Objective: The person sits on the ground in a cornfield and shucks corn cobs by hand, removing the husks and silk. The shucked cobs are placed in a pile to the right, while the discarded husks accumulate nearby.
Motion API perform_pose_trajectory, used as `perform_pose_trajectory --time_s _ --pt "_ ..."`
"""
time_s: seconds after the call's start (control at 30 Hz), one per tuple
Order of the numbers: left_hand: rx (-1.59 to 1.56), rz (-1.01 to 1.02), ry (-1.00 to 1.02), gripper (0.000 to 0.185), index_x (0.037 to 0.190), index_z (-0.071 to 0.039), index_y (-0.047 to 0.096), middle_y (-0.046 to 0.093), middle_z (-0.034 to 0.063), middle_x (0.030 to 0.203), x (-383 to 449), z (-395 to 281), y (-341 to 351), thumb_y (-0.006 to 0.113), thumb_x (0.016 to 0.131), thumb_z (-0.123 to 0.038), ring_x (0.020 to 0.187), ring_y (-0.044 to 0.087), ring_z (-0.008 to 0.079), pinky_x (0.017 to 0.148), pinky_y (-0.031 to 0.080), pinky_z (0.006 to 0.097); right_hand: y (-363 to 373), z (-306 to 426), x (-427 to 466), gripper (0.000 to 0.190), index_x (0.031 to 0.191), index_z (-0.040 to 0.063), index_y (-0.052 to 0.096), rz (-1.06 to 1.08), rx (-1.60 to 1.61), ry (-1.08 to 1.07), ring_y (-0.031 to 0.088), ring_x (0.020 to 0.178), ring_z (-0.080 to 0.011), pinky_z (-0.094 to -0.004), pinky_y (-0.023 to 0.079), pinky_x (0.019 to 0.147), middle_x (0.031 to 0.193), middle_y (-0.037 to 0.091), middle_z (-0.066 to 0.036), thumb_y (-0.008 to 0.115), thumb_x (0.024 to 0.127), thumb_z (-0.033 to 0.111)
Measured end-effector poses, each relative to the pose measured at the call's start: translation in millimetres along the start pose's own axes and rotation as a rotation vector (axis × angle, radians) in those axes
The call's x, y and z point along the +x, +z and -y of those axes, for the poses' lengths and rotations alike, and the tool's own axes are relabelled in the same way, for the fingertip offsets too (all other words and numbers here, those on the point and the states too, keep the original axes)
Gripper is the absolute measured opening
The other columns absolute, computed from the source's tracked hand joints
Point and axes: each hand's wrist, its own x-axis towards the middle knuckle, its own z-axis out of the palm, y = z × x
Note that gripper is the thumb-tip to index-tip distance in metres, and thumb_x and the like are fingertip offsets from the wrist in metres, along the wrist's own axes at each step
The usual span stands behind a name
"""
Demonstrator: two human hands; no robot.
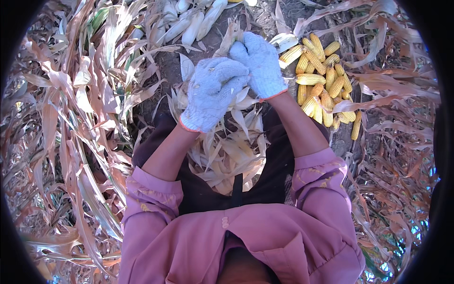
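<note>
Both my hands wear white knit gloves with orange cuffs and meet in front of me. My right hand (260,65) is closed around a dry corn husk (228,41), whose pale end sticks out past the thumb. My left hand (214,94) presses against it from the near side with fingers curled in on the husk. Whether an ear is inside is hidden by the gloves. Right of my right hand lies a pile of bare yellow corn ears (315,81). Loose stripped husks (234,149) are heaped below my hands, between my legs.
Several ears still in pale husks (193,26) lie at the top, left of centre. A partly husked ear (291,53) rests at the yellow pile's near-left edge. Dry corn stalks and leaves (78,117) spread thickly on the left, and more leaves (393,142) on the right.
</note>
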Motion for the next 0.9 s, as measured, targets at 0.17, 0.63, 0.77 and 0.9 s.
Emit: perform_pose_trajectory --time_s 0.17,0.63,0.77,0.9 --pt "-0.074 -0.084 -0.120 0.014 0.096 -0.003 0.068 0.066 0.0082 0.093 -2 1 0 0.071 0.083 -0.004 0.088 0.063 0.0219 0.081 0.050 0.0321 -25 5 9 0.024 0.085 0.001 0.055 -0.050 0.100 0.188 0.059 0.083 -0.0414 -0.0493 0.046 0.074 0.082 0.059 -0.023 0.052 0.089 0.024" --pt "-0.080 -0.748 -0.592 0.008 0.094 -0.004 0.066 0.065 0.0004 0.084 -95 3 -164 0.066 0.091 -0.012 0.078 0.058 0.0073 0.074 0.048 0.0227 -50 -35 -4 0.034 0.098 -0.002 0.061 -0.170 -0.146 0.182 0.060 0.085 -0.0433 -0.0500 0.046 0.077 0.091 0.064 -0.023 0.046 0.093 0.028" --pt "0.085 -0.895 -0.885 0.033 0.116 -0.001 0.064 0.068 0.0057 0.096 -219 -12 -296 0.063 0.093 -0.025 0.086 0.062 0.0134 0.078 0.048 0.0281 -60 -19 -14 0.034 0.096 -0.002 0.060 -0.116 -0.042 0.225 0.059 0.086 -0.0430 -0.0500 0.044 0.077 0.092 0.063 -0.025 0.045 0.093 0.029" --pt "-0.686 -1.066 -0.915 0.029 0.114 -0.010 0.064 0.064 0.0017 0.117 -311 -68 -369 0.058 0.095 -0.031 0.108 0.059 0.0224 0.095 0.048 0.0407 -50 -42 -20 0.032 0.088 -0.004 0.056 -0.252 -0.027 0.163 0.058 0.068 -0.0320 -0.0452 0.044 0.069 0.077 0.061 -0.018 0.047 0.091 0.027"
